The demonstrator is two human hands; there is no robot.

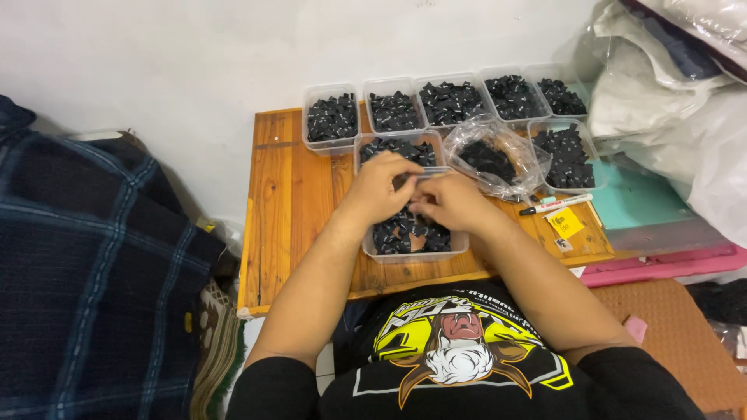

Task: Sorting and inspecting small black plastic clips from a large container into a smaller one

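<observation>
Both hands meet at frame centre over a tub (373, 247) of black pieces (398, 233) on the counter (284, 210): left hand (379, 187) and right hand (450, 201) pinch something small between them.

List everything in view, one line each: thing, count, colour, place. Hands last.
table: one, orange-brown wood, centre
tubs: eight, clear, filled with small black pieces, on table
bag: one, clear, black pieces inside, right of centre
marker: one, white with red cap, table's right edge
note: one, yellow, below marker
plaid cloth: one, dark blue, left
plastic sacks: several, white, right
left hand: over the near tub, fingers pinched
right hand: over the near tub, meeting the left
</observation>
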